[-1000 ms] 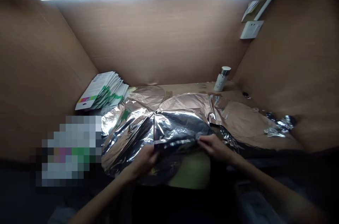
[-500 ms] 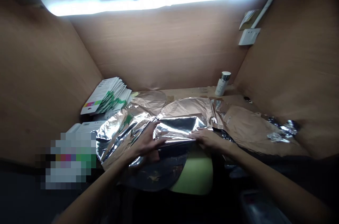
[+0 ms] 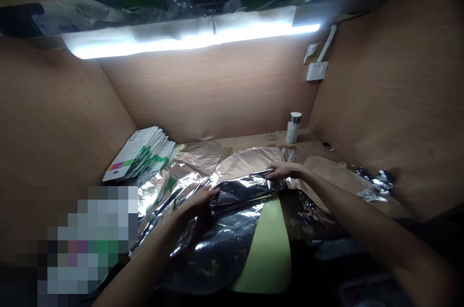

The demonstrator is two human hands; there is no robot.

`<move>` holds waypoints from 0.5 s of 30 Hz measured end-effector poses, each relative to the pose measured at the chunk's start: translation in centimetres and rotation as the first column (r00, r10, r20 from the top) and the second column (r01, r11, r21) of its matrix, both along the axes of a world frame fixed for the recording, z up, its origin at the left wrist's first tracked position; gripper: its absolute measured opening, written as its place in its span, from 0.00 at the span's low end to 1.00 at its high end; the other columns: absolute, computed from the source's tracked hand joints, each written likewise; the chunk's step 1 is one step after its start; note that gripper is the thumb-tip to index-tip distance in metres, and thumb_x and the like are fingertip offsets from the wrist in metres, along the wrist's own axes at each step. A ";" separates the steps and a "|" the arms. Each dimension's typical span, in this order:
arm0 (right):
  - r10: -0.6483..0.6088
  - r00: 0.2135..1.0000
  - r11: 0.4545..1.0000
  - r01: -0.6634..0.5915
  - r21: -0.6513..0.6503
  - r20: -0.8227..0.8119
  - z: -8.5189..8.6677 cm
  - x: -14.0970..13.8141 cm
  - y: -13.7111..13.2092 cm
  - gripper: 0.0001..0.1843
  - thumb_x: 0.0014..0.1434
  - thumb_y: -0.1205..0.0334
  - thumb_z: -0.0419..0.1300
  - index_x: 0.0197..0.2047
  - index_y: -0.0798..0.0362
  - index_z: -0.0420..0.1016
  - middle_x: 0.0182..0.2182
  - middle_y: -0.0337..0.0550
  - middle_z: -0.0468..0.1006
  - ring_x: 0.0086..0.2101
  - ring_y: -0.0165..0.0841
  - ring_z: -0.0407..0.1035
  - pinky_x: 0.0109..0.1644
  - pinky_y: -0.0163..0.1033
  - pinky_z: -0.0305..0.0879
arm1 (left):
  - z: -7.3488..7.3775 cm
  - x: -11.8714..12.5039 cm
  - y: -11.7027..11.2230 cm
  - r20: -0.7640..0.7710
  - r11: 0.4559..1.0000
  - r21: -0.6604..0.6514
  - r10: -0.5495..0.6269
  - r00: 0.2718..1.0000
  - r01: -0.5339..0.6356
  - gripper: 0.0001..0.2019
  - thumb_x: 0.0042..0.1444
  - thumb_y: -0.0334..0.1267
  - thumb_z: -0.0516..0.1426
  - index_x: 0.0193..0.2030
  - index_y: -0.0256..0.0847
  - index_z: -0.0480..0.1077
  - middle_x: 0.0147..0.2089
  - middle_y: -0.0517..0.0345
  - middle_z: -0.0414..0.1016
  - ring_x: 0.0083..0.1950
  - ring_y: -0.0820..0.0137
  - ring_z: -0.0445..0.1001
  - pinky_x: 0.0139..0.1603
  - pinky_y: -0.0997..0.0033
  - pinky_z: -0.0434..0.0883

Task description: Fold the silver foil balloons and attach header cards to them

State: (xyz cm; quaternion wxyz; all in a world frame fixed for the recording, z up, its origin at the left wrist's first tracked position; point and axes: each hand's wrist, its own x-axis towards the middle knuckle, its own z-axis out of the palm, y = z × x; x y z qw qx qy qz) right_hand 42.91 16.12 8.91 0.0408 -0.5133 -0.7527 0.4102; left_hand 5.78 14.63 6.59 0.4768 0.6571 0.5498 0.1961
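A shiny silver foil sheet (image 3: 239,188), folded over at its near side, lies between my two hands. My left hand (image 3: 205,199) grips the fold's left end, thumb on top. At the right end my right hand (image 3: 284,170) pinches the raised edge. Dark glossy film (image 3: 224,244) hangs over the front edge below the fold. Beside it a pale green sheet (image 3: 270,249) hangs down too. More crumpled foil (image 3: 250,154) spreads behind my hands and to the left.
Printed cards (image 3: 141,152) are stacked at the back left. A white bottle (image 3: 293,128) with a silver-banded cap stands at the back right. Scrunched foil (image 3: 380,183) lies by the right wall. A lit lamp tube (image 3: 195,43) hangs above; a socket (image 3: 317,71) is on the back wall.
My flat hands have closed on the foil's ends. My right hand has lifted the folded edge up and away from me. The view has tilted upward.
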 end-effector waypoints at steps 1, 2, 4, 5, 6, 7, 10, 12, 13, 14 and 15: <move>-0.053 0.998 0.999 0.053 -0.002 0.022 -0.2 0.2 0.2 0.13 0.58 0.56 0.56 0.31 0.58 0.75 0.23 0.40 0.73 0.22 0.28 0.64 0.25 0.31 0.57 | 0.0 0.2 0.6 -0.075 1.000 0.023 0.022 0.997 -0.021 0.16 0.59 0.51 0.57 0.35 0.38 0.74 0.30 0.53 0.77 0.33 0.59 0.75 0.36 0.63 0.72; -0.100 0.994 0.995 0.100 -0.002 0.046 -0.5 0.3 0.3 0.13 0.58 0.57 0.56 0.29 0.58 0.75 0.21 0.40 0.73 0.21 0.29 0.64 0.24 0.31 0.57 | 0.1 0.5 1.0 -0.165 0.997 0.076 0.034 0.986 -0.022 0.15 0.59 0.49 0.57 0.37 0.38 0.75 0.32 0.50 0.78 0.36 0.56 0.77 0.39 0.61 0.73; -0.174 0.980 0.985 0.174 0.010 0.091 -1.1 0.0 0.1 0.13 0.57 0.59 0.56 0.27 0.58 0.76 0.20 0.42 0.74 0.21 0.29 0.65 0.23 0.31 0.58 | 0.2 1.7 1.3 -0.309 0.976 0.219 0.071 0.948 -0.002 0.16 0.58 0.45 0.58 0.47 0.36 0.75 0.44 0.41 0.80 0.50 0.48 0.78 0.51 0.52 0.72; -0.206 0.972 0.979 0.204 0.026 0.110 -1.4 -0.2 0.0 0.13 0.56 0.61 0.55 0.27 0.58 0.76 0.21 0.43 0.75 0.21 0.30 0.67 0.24 0.32 0.59 | 0.2 2.5 1.3 -0.345 0.957 0.291 0.096 0.934 0.009 0.20 0.57 0.42 0.59 0.54 0.36 0.73 0.53 0.37 0.78 0.58 0.45 0.74 0.58 0.48 0.69; -0.235 0.964 0.972 0.230 0.046 0.127 -1.5 -0.5 -0.1 0.13 0.56 0.62 0.55 0.27 0.58 0.77 0.22 0.44 0.77 0.22 0.30 0.68 0.25 0.32 0.60 | 0.2 3.4 1.2 -0.378 0.931 0.361 0.093 0.921 0.054 0.25 0.56 0.41 0.60 0.61 0.37 0.70 0.62 0.36 0.73 0.66 0.43 0.67 0.64 0.46 0.64; -0.262 0.954 0.965 0.254 0.071 0.145 -1.5 -0.9 -0.2 0.13 0.57 0.62 0.55 0.27 0.58 0.78 0.23 0.45 0.79 0.23 0.31 0.70 0.27 0.32 0.62 | 0.1 4.5 1.1 -0.426 0.894 0.425 0.057 0.903 0.143 0.30 0.58 0.40 0.59 0.67 0.40 0.65 0.70 0.37 0.65 0.73 0.44 0.59 0.69 0.45 0.59; -0.355 0.909 0.931 0.322 0.173 0.219 -1.2 -2.0 -0.9 0.12 0.56 0.63 0.59 0.32 0.61 0.82 0.30 0.53 0.83 0.29 0.39 0.76 0.33 0.37 0.67 | -0.8 7.5 0.8 -0.628 0.729 0.464 -0.130 0.767 0.503 0.30 0.67 0.45 0.51 0.75 0.45 0.55 0.79 0.49 0.50 0.79 0.52 0.46 0.75 0.46 0.51; -0.442 0.859 0.884 0.366 0.292 0.259 -1.1 -3.0 -1.9 0.16 0.57 0.63 0.60 0.43 0.65 0.82 0.40 0.65 0.83 0.41 0.50 0.78 0.44 0.44 0.70 | -1.8 8.8 0.5 -0.711 0.672 0.410 -0.188 0.678 0.617 0.29 0.71 0.48 0.45 0.76 0.44 0.55 0.79 0.49 0.50 0.79 0.50 0.48 0.74 0.41 0.51; -0.484 0.835 0.852 0.382 0.357 0.262 -1.3 -3.5 -2.5 0.21 0.60 0.63 0.59 0.52 0.66 0.79 0.49 0.70 0.80 0.50 0.55 0.75 0.51 0.49 0.68 | -2.4 9.1 0.4 -0.718 0.682 0.394 -0.190 0.669 0.616 0.29 0.71 0.49 0.44 0.76 0.43 0.55 0.79 0.48 0.50 0.78 0.49 0.48 0.74 0.39 0.51; -0.507 0.824 0.822 0.374 0.429 0.254 -1.8 -4.1 -3.2 0.25 0.63 0.62 0.57 0.61 0.64 0.74 0.58 0.71 0.74 0.58 0.57 0.69 0.59 0.54 0.63 | -3.0 9.3 0.2 -0.722 0.693 0.389 -0.180 0.668 0.607 0.30 0.71 0.49 0.44 0.76 0.43 0.55 0.79 0.48 0.50 0.78 0.48 0.48 0.74 0.37 0.51; -0.506 0.827 0.796 0.340 0.500 0.243 -2.4 -4.6 -3.8 0.29 0.66 0.60 0.55 0.68 0.60 0.67 0.66 0.68 0.66 0.65 0.57 0.60 0.66 0.58 0.54 | -3.5 9.4 0.1 -0.729 0.698 0.393 -0.161 0.666 0.599 0.30 0.71 0.49 0.44 0.76 0.43 0.54 0.79 0.48 0.48 0.79 0.48 0.46 0.74 0.37 0.50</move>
